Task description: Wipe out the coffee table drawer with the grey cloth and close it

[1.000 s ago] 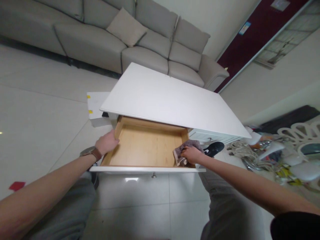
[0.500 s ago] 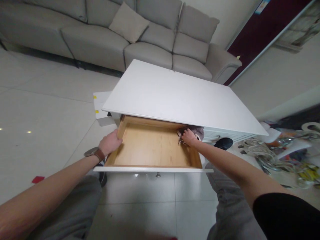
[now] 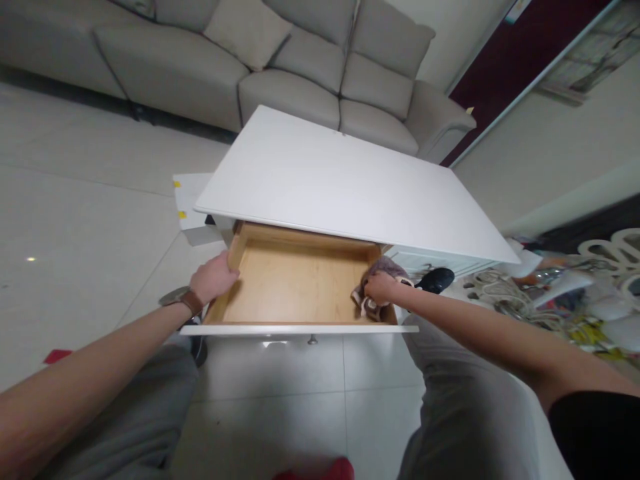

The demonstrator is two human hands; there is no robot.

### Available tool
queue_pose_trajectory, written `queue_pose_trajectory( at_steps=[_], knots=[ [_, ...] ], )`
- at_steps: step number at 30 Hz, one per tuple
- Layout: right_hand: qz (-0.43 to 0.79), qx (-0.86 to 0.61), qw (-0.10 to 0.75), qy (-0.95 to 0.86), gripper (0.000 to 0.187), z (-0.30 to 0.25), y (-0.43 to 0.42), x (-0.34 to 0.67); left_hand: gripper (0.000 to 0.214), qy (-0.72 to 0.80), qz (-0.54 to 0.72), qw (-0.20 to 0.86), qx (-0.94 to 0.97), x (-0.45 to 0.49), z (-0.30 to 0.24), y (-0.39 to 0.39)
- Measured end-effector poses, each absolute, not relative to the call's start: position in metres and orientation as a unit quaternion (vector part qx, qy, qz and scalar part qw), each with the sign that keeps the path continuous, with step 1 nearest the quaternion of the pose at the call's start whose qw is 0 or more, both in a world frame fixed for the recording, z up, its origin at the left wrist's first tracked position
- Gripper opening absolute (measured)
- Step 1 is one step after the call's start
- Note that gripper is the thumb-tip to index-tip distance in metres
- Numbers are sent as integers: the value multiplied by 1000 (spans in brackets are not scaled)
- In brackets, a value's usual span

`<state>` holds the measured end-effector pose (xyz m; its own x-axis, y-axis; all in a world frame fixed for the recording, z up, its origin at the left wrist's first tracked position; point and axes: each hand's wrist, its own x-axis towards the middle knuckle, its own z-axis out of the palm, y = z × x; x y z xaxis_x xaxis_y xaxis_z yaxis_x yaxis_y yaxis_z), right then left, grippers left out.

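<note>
A wooden drawer [image 3: 295,283] is pulled out of the white coffee table [image 3: 330,180]. My left hand [image 3: 214,279] is closed around the drawer's left side wall, with a brown-strapped watch [image 3: 183,300] on the wrist. At the right side wall, my right hand [image 3: 381,288] is closed on a crumpled greyish-brown cloth [image 3: 364,303]. Part of the cloth hangs inside the drawer and part lies over the wall's top edge. My palm hides the middle of the cloth. A small knob [image 3: 313,339] sticks out from the drawer front.
Behind the table stands a grey sofa [image 3: 290,93] with a cushion [image 3: 247,30]. A white box [image 3: 193,200] is on the floor at the table's left. Mixed clutter [image 3: 560,287] lies along the right wall. A red piece [image 3: 57,356] lies on the floor.
My right hand has moved the cloth toward the drawer front along the right wall. My left hand keeps its hold on the left wall. The view has shifted slightly.
</note>
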<state>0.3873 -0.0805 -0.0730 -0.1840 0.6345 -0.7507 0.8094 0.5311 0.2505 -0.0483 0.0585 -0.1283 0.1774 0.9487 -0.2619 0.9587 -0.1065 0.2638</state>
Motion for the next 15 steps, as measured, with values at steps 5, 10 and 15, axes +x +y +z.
queue_pose_trajectory(
  at_steps=[5, 10, 15],
  knots=[
    [-37, 592, 290, 751, 38, -66, -67, 425, 42, 642, -21, 187, 743, -46, -124, 58],
    [-157, 559, 227, 782, 37, -63, -127, 435, 43, 642, -25, 186, 744, -47, -126, 59],
    [-262, 516, 244, 778, 39, -42, -154, 422, 46, 641, -19, 192, 743, -48, -125, 60]
  ],
)
